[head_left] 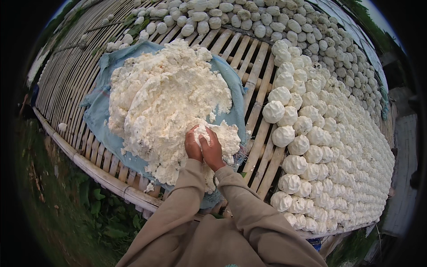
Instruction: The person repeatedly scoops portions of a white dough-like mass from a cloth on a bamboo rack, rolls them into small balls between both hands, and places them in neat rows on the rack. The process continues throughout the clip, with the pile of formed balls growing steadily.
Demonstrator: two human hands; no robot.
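A big heap of crumbly, moist white mash (164,93) lies on a blue cloth (100,129) spread over bamboo slats. At the heap's near right side, my left hand (193,144) and my right hand (211,147) are cupped together. Between them is a lump of the white mash (201,131), its top showing above the fingers. Both hands are curled round this lump, wrists close together. Loose mash lies right beside the fingers, so I cannot tell whether the lump is fully apart from the heap.
Rows of shaped white balls (311,151) cover the slats on the right. Greyer, drier balls (284,20) are piled at the far side. A bamboo pole (111,180) edges the slatted platform (255,111), which has gaps between its strips. Green plants (106,213) grow below at left.
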